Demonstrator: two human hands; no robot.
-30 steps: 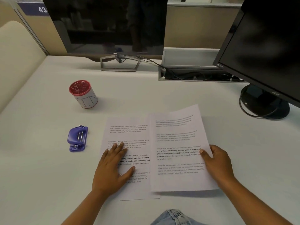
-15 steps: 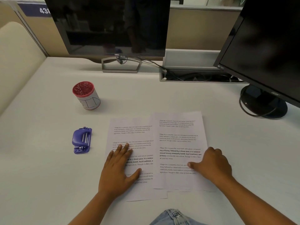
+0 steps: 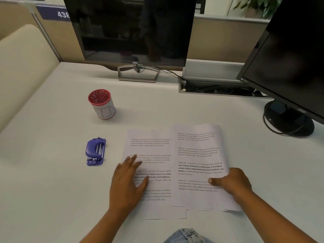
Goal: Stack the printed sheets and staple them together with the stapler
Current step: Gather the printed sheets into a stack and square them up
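Observation:
Printed sheets lie side by side on the white desk. The left sheet (image 3: 150, 149) lies flat, and my left hand (image 3: 128, 179) rests on its lower left part with fingers spread. The right sheets (image 3: 198, 155) overlap the left sheet's right edge. My right hand (image 3: 231, 183) presses down on their lower right part, thumb pointing left. A purple stapler (image 3: 95, 151) sits on the desk to the left of the sheets, about a hand's width from my left hand, untouched.
A red-topped white cup (image 3: 101, 106) stands behind the stapler. A Dell monitor (image 3: 133, 30) is at the back centre, with a second black monitor (image 3: 287, 67) at the right on its round base (image 3: 289, 120). A cable tray (image 3: 215, 88) runs between them.
The right sheets came down from a lifted tilt to lie flat, overlapping the left sheet. My right hand shifted from gripping the edge to pressing on top. My left hand stayed put.

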